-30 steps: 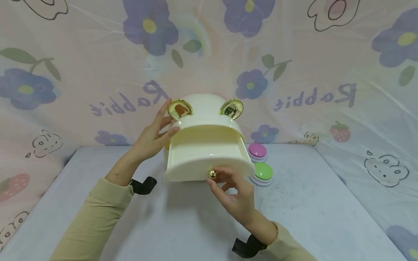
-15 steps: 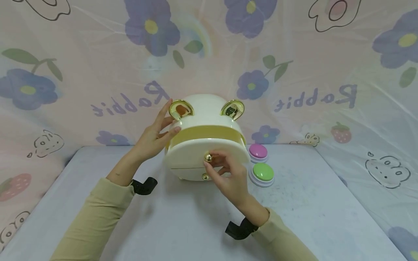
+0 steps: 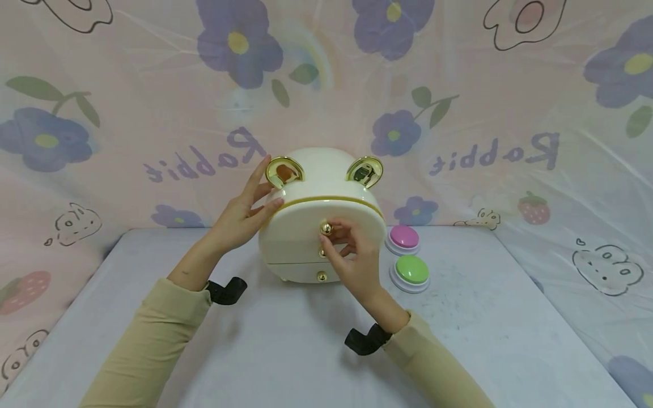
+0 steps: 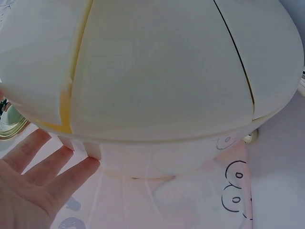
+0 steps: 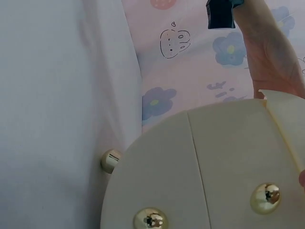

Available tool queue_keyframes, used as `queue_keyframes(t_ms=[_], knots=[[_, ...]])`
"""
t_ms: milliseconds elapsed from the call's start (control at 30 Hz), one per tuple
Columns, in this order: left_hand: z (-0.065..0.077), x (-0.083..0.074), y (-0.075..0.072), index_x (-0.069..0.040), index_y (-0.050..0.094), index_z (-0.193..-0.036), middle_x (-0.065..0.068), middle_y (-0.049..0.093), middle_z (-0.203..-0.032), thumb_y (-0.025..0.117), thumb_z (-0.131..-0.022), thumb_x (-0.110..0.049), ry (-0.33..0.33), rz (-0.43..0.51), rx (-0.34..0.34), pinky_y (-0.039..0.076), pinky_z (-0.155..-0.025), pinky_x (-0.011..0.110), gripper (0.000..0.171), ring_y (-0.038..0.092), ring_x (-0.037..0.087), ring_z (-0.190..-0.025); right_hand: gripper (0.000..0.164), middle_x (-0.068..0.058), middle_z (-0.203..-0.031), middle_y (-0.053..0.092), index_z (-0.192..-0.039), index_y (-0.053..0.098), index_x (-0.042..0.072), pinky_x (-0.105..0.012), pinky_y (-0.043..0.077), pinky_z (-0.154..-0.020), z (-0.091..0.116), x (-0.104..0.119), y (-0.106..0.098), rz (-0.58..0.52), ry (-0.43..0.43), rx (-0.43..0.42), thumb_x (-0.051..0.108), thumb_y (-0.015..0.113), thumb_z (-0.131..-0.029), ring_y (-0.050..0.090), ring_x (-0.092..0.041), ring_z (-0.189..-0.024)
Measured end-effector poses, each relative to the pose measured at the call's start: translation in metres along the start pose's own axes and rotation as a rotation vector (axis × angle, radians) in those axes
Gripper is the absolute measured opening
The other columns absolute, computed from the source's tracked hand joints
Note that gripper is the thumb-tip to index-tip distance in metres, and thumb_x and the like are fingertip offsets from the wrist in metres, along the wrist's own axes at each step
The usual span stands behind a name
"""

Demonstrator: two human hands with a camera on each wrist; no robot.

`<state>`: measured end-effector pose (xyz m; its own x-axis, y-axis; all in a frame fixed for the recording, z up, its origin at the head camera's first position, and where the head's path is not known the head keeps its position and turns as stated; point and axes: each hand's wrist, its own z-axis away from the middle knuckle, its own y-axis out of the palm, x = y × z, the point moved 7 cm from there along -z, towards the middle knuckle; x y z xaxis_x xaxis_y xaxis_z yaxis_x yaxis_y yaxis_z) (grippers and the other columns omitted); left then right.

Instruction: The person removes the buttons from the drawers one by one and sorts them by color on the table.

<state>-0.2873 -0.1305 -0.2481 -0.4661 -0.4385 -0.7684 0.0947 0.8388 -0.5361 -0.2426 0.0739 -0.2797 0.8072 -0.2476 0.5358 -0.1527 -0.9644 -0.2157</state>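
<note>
A white mini drawer cabinet [image 3: 301,238] with two gold ears stands at the table's middle. Three gold knobs run down its front. My right hand [image 3: 357,263] pinches the top drawer knob [image 3: 326,228] between thumb and fingers. The middle knob [image 3: 322,253] shows just under these fingers, the bottom knob [image 3: 321,276] below a thin seam. My left hand [image 3: 242,212] rests on the cabinet's left side, fingers spread around the left ear [image 3: 284,170] and thumb at the upper front edge. In the left wrist view, left fingers [image 4: 71,179] lie against the cabinet's side.
Beside the cabinet on the right sit a pink push button [image 3: 404,236] and a green push button [image 3: 412,270], both on white bases. A white-covered table [image 3: 484,317] lies below. Behind hangs a flowered cloth [image 3: 326,102].
My right hand has pushed the top drawer inward and away until its front sits against the cabinet, covering its interior. The lower knobs have come into view. My left hand has stayed in place.
</note>
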Motion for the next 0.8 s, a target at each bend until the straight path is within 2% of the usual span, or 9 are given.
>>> queue_keyframes(t_ms=[567,800], knots=[[0.000,0.000,0.000,-0.049,0.001,-0.150,0.015,0.040,-0.149,0.051,-0.100,-0.026,0.007,-0.005,0.000,0.042,-0.104,0.052,0.074,0.035,0.026,-0.141,0.033,-0.011,-0.080,0.069,-0.116,0.060,0.002,-0.017,0.047,-0.045,0.000,-0.012,0.003,0.027,-0.013,-0.013,0.001,0.070,-0.084,0.066,-0.019,-0.063],[0.000,0.000,0.000,-0.048,0.001,-0.151,0.015,0.040,-0.149,0.051,-0.100,-0.025,0.016,0.005,-0.003,0.041,-0.105,0.052,0.074,0.034,0.026,-0.141,0.043,-0.009,-0.077,0.070,-0.124,0.055,0.002,-0.017,0.048,-0.047,0.011,-0.015,0.004,0.008,-0.007,-0.023,0.000,0.069,-0.084,0.065,-0.016,-0.064]])
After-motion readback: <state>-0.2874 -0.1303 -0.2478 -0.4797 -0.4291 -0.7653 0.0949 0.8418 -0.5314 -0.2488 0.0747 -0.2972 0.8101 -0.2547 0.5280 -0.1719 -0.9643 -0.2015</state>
